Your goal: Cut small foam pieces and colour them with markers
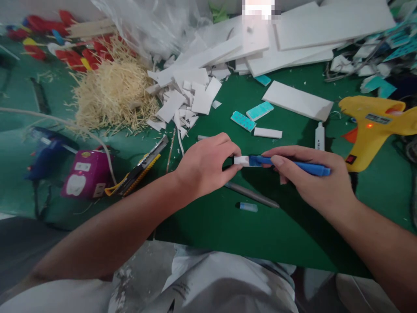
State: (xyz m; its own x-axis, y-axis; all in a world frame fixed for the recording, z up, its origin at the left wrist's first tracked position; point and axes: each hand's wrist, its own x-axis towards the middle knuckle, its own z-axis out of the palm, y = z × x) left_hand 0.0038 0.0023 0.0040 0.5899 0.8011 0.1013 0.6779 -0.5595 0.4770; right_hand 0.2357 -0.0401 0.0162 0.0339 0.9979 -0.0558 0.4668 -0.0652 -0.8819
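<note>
- Left hand [208, 163] pinches a white strip [243, 161] above the table [202, 228]; loosening might let it twist.
- Right hand [317, 182] clasps a blue marker [312, 168] at the strip; slipping could smear ink.
- Glue gun [371, 128], light glowing: a straying knuckle might burn.

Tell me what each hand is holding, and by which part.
The left hand pinches a small, partly blue white strip by its white end; the right hand grips a blue marker toward its tip end.

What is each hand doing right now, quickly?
Left hand: closed, pinching a small white piece.
Right hand: closed, holding a blue pen.
</note>
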